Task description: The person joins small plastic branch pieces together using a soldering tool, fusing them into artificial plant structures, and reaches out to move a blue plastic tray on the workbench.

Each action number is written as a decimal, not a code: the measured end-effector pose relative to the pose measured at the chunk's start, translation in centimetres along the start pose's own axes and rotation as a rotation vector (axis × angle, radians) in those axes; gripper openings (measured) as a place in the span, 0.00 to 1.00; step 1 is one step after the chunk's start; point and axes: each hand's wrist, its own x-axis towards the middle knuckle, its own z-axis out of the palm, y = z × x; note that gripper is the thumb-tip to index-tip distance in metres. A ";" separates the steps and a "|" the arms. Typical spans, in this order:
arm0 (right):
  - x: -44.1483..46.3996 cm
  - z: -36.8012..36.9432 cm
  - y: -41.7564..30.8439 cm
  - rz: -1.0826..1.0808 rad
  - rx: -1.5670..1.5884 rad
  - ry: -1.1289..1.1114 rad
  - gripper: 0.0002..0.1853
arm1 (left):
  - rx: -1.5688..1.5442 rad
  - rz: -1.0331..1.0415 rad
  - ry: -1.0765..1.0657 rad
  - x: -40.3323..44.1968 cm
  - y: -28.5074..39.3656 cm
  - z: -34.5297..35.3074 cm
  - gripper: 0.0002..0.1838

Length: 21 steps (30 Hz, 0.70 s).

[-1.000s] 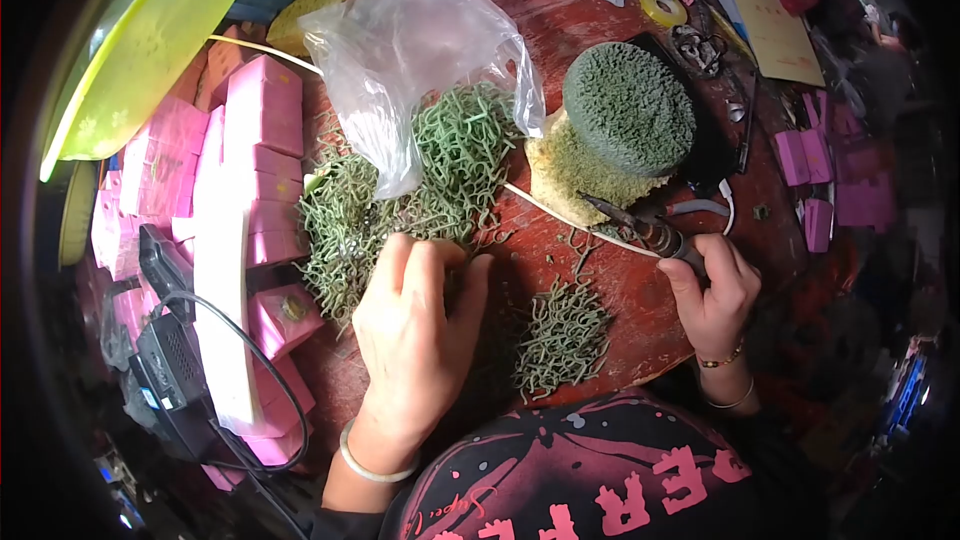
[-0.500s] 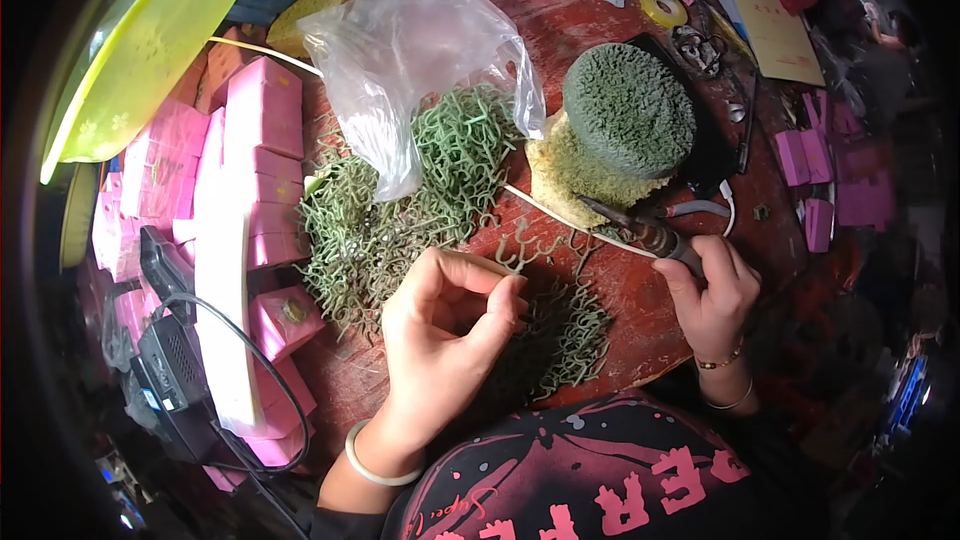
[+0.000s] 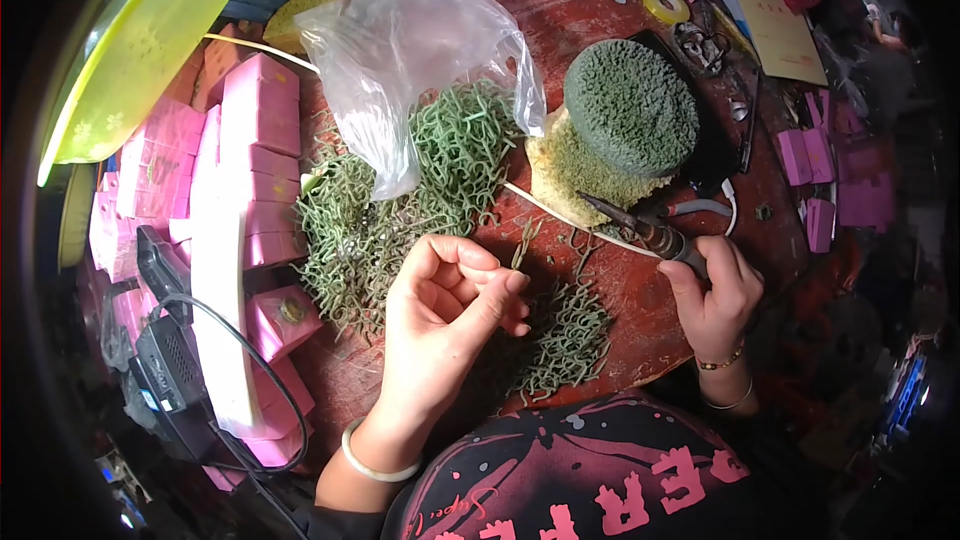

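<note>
My left hand [image 3: 440, 325] is closed in a pinch, thumb against forefinger, on a small thin green curved piece [image 3: 523, 243] that stands up from the fingertips. My right hand [image 3: 718, 292] is wrapped round the handle of a soldering iron [image 3: 655, 236], its dark pointed tip aimed up and left. Behind that tip, a round, rough-topped green block [image 3: 632, 105] rests on a yellowish sponge [image 3: 560, 175]. A large heap of curly green pieces [image 3: 465, 145] lies beyond my left hand. A smaller heap [image 3: 565, 345] of them sits between my hands, near my body.
A clear plastic bag [image 3: 420, 30] partly covers the large heap. Pink blocks [image 3: 262, 110] and a long white strip [image 3: 220, 280] line the left side, with a black device [image 3: 172, 365] and cable. Yellow tape [image 3: 665, 5] and scissors [image 3: 700, 45] lie at the back right.
The curved piece in my left fingertips has turned more upright and narrow. My left fingers have shifted slightly, the lower ones spreading. The right hand and soldering iron have barely moved.
</note>
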 end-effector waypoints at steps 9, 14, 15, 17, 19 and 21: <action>-0.1 -0.1 -0.3 0.005 -0.002 -0.042 0.22 | 0.041 0.041 0.058 0.1 -0.3 0.4 0.11; -0.2 -0.2 -1.4 -0.078 0.156 -0.055 0.25 | 0.062 0.033 0.050 0.1 -0.3 0.0 0.11; -0.2 -0.2 -1.4 -0.088 0.167 -0.068 0.25 | 0.074 0.023 0.026 0.1 -0.3 -0.1 0.10; -0.1 0.0 -1.4 -0.083 0.170 -0.069 0.25 | 0.082 0.024 0.024 0.1 -0.3 -0.1 0.10; 0.0 0.0 -1.4 -0.079 0.172 -0.070 0.25 | 0.090 0.027 0.023 0.1 -0.4 -0.1 0.10; 0.0 0.1 -1.3 -0.031 0.157 -0.039 0.25 | 0.092 0.030 0.021 0.1 -0.4 -0.1 0.11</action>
